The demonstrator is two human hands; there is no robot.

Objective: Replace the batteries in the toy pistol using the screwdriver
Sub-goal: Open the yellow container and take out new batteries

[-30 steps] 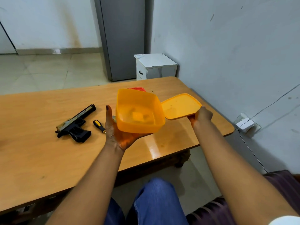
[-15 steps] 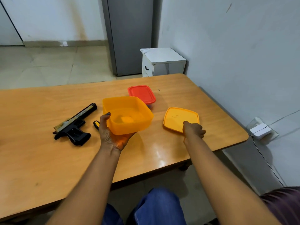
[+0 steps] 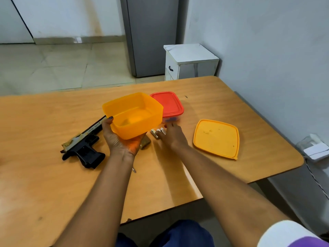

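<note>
While our left hand (image 3: 122, 139) cups the orange tub (image 3: 133, 114) above the table (image 3: 53, 184), our right hand (image 3: 172, 135) pinches batteries (image 3: 157, 131) just right of it, the toy pistol (image 3: 83, 145) lying left.

Container (image 3: 133, 114): translucent orange. Loose lid (image 3: 216, 138): orange. Far container lid (image 3: 169, 103): red. Toy pistol (image 3: 83, 145): black with mottled tan slide. Table (image 3: 44, 175): light wood grain. Cabinet (image 3: 190, 61): white.
</note>
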